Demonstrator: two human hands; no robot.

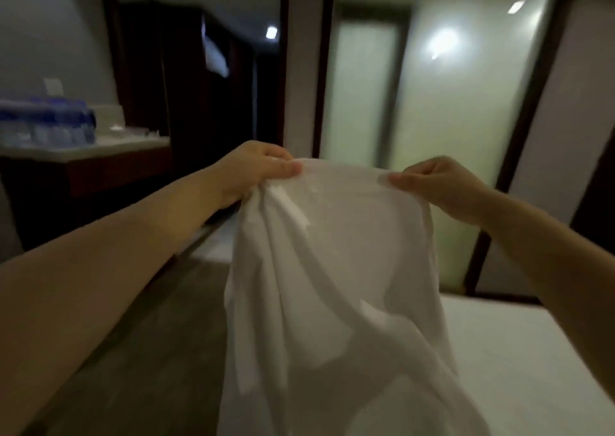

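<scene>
White cloth (332,269) held up mid-frame, top edge stretched between both hands, the rest hanging in folds toward 6 o'clock. Left hand (256,169), 10 o'clock of centre: thumb and curled fingers pinch the bunched corner. Right hand (442,186), 3 o'clock: pinches the other corner. White bed surface (532,369) at 4 o'clock. Pack of bottles (46,123) on the counter (126,144) at 9 o'clock; view blurred.

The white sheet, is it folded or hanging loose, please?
Hanging loose: the sheet drapes from its top edge, pinched by left hand and right hand.
</scene>
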